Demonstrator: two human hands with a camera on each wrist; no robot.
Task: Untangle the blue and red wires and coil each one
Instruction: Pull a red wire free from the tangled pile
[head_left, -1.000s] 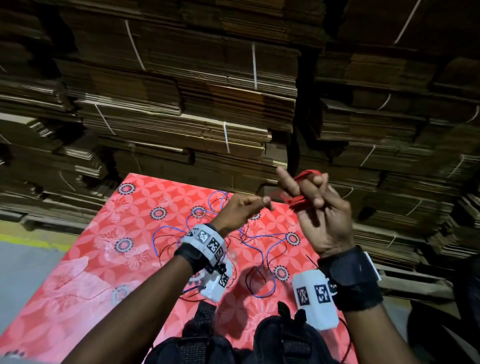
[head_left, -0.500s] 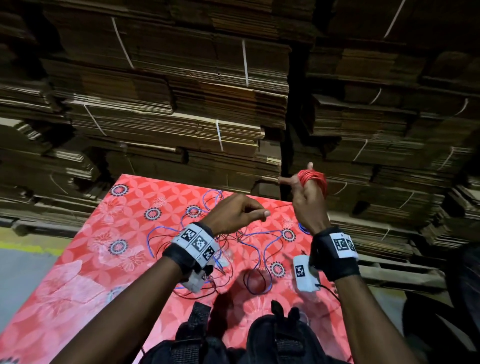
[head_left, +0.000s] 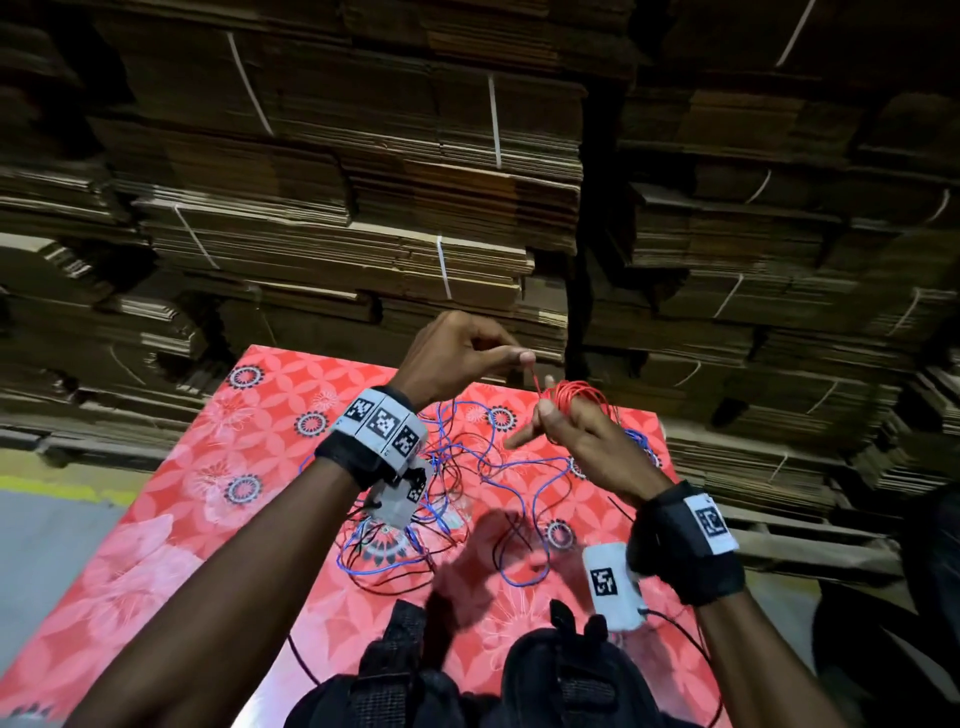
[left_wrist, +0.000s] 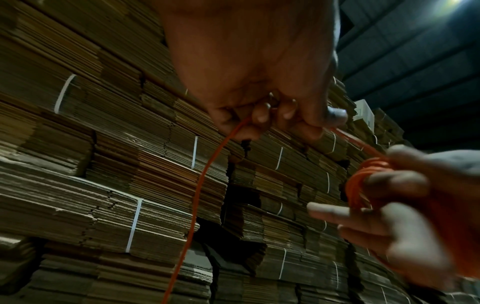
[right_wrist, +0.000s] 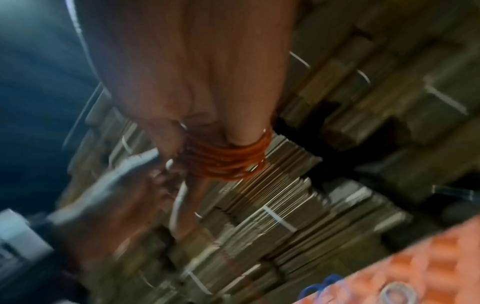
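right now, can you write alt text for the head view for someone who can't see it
Two hands raised over a red floral cloth: the left hand pinches the loose end of a red wire, whose coil is wound round the fingers of the right hand. Blue wire and thin black wires lie tangled on the cloth, with stacked cardboard behind.

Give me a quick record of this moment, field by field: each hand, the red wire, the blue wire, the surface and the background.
left hand: pinches the red wire's free strand
right hand: holds the red coil wound round its fingers
red wire: mostly coiled, one strand runs to the left hand
blue wire: loose on the cloth, tangled with thin black wires
surface: red patterned cloth
background: strapped stacks of flat cardboard
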